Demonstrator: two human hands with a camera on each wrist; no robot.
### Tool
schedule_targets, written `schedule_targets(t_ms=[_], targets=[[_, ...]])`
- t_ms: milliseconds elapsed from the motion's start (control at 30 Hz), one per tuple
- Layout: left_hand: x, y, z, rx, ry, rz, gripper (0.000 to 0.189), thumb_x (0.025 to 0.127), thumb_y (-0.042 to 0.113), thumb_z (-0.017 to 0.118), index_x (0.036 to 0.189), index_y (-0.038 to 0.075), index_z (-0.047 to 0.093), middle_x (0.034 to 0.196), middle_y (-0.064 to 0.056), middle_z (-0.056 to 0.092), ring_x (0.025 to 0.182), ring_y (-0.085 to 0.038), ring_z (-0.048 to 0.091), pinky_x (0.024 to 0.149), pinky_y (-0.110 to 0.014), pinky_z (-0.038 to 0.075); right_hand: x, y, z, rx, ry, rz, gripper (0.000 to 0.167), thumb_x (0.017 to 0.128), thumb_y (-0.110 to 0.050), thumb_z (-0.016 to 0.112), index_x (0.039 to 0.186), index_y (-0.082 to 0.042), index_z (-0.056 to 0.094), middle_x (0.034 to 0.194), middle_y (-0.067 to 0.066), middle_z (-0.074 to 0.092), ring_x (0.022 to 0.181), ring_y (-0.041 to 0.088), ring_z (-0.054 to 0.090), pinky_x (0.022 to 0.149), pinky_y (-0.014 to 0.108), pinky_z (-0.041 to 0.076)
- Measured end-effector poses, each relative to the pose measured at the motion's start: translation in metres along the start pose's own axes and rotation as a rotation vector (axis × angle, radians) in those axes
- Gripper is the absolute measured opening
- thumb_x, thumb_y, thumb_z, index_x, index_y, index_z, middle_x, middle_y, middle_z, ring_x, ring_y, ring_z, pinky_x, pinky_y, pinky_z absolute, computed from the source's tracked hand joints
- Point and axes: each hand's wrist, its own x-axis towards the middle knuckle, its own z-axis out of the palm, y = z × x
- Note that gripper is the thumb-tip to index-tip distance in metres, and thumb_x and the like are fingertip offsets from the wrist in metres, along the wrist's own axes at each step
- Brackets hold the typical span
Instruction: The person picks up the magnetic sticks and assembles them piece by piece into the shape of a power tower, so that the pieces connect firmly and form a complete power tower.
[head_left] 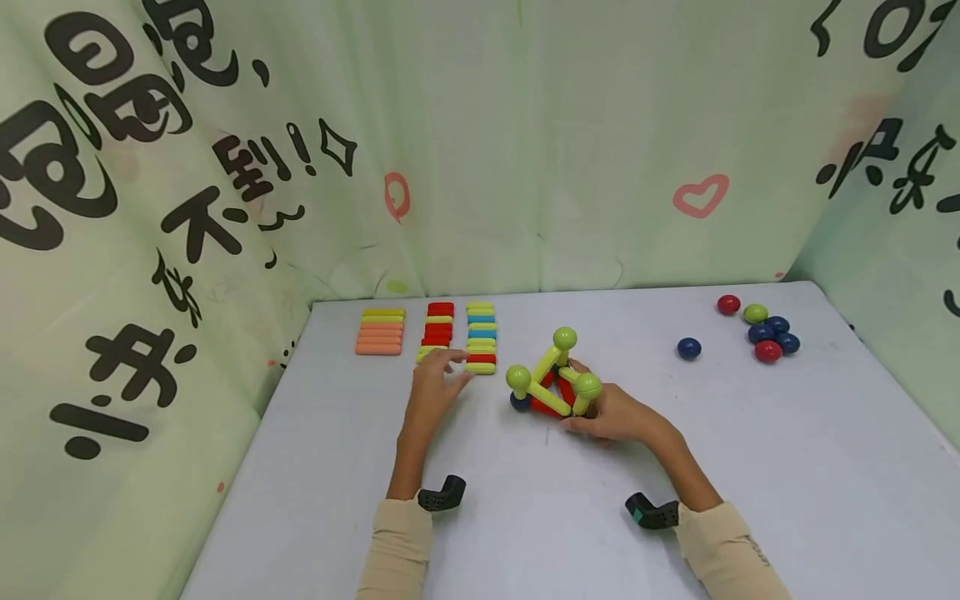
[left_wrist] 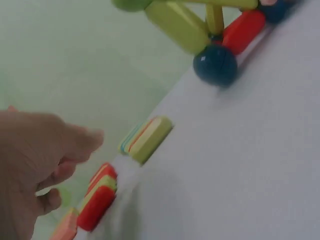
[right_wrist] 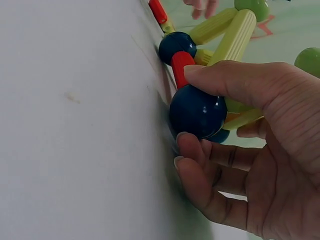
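A frame of magnetic rods and balls [head_left: 550, 398] stands on the table, with red rods and dark blue balls at its base and yellow-green rods and green balls above. My right hand [head_left: 622, 414] grips its right corner, thumb and fingers around a dark blue ball [right_wrist: 197, 111] and the red rod beside it. My left hand [head_left: 431, 398] hovers by the near ends of two rod columns, holding nothing. Those are a middle column [head_left: 440, 321] of red and yellow rods and a right column [head_left: 482, 333] with yellow, blue and red ones.
At the far left lies a column of orange and yellow rods [head_left: 379, 333]. Several loose balls [head_left: 761, 332] in red, green and blue sit at the back right, and one blue ball [head_left: 688, 348] lies apart from them. A printed curtain [head_left: 600, 142] hangs behind the table.
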Motion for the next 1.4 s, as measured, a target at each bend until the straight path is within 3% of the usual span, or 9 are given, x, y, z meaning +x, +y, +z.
schedule_targets(t_ms=[100,200,400,633,733,833,967,1067,1400], targets=[[-0.001,-0.013,-0.010,0.156,0.098,-0.153,0.030,0.087,0.014,0.074,0.117,0.010,0.070,0.117,-0.011,0.060,0.111,-0.027,0.053,0.088,-0.038,0.054,-0.001,0.003,-0.002,-0.003,0.001,-0.012,0.090,0.087,-0.026,0.074,0.155,-0.006,0.019,0.058,-0.003,0.051,0.044,0.011,0.051,0.045,0.027,0.045],[-0.003,-0.026,-0.016,0.209,0.097,-0.240,0.033,0.088,0.013,0.073,0.121,0.010,0.068,0.123,-0.015,0.057,0.115,-0.031,0.051,0.091,-0.041,0.052,-0.001,0.004,-0.003,0.018,-0.002,-0.012,0.086,0.087,-0.022,0.074,0.154,-0.006,0.022,0.064,0.000,0.052,0.045,0.011,0.051,0.045,0.029,0.047],[-0.004,-0.038,-0.018,0.182,0.024,-0.277,0.036,0.089,0.017,0.072,0.124,0.012,0.065,0.125,-0.017,0.055,0.115,-0.032,0.052,0.091,-0.044,0.052,0.001,0.007,-0.004,-0.005,0.011,-0.046,0.085,0.086,-0.021,0.074,0.152,-0.001,0.024,0.084,0.011,0.059,0.051,0.010,0.051,0.052,0.026,0.047],[0.002,-0.031,-0.012,0.215,-0.005,-0.291,0.030,0.084,0.020,0.077,0.110,0.009,0.065,0.105,-0.010,0.063,0.097,-0.024,0.056,0.082,-0.035,0.055,0.002,0.011,-0.004,-0.071,0.002,-0.120,0.063,0.085,-0.020,0.074,0.136,0.003,0.046,0.095,0.007,0.058,0.079,0.014,0.047,0.067,0.025,0.041],[0.002,-0.026,-0.011,0.103,-0.021,-0.241,0.032,0.086,0.016,0.075,0.116,0.005,0.067,0.105,-0.013,0.065,0.096,-0.025,0.057,0.083,-0.036,0.054,0.003,0.011,-0.003,-0.071,-0.022,-0.142,0.046,0.084,-0.019,0.074,0.120,0.003,0.055,0.093,0.005,0.059,0.080,0.014,0.048,0.069,0.026,0.043],[0.002,-0.013,-0.011,-0.115,-0.088,-0.208,0.033,0.091,0.016,0.069,0.121,0.003,0.066,0.109,-0.014,0.065,0.098,-0.024,0.058,0.084,-0.034,0.054,0.003,0.011,-0.002,-0.065,-0.040,-0.148,0.033,0.083,-0.019,0.074,0.107,-0.001,0.059,0.090,0.003,0.060,0.078,0.012,0.048,0.069,0.025,0.045],[0.002,0.014,-0.008,-0.522,-0.247,-0.296,0.035,0.093,0.021,0.067,0.122,0.002,0.064,0.109,-0.011,0.066,0.096,-0.018,0.060,0.083,-0.028,0.054,0.004,0.010,0.000,-0.045,-0.059,-0.152,0.035,0.083,-0.019,0.074,0.109,-0.001,0.058,0.089,0.003,0.060,0.076,0.011,0.049,0.067,0.025,0.045],[0.001,0.034,-0.006,-0.726,-0.359,-0.368,0.036,0.092,0.023,0.068,0.119,-0.001,0.063,0.105,-0.008,0.069,0.091,-0.014,0.063,0.085,-0.032,0.054,0.004,0.008,0.001,-0.038,-0.064,-0.153,0.041,0.083,-0.019,0.073,0.114,0.001,0.057,0.088,0.002,0.059,0.075,0.010,0.048,0.065,0.024,0.044],[-0.004,0.058,0.007,-0.651,-0.489,-0.372,0.036,0.090,0.036,0.070,0.109,0.005,0.070,0.092,-0.002,0.071,0.087,-0.014,0.059,0.072,-0.027,0.044,0.003,0.004,0.001,-0.030,-0.052,-0.109,0.039,0.082,-0.024,0.076,0.108,-0.001,0.058,0.085,0.001,0.059,0.073,0.011,0.049,0.062,0.024,0.043]])
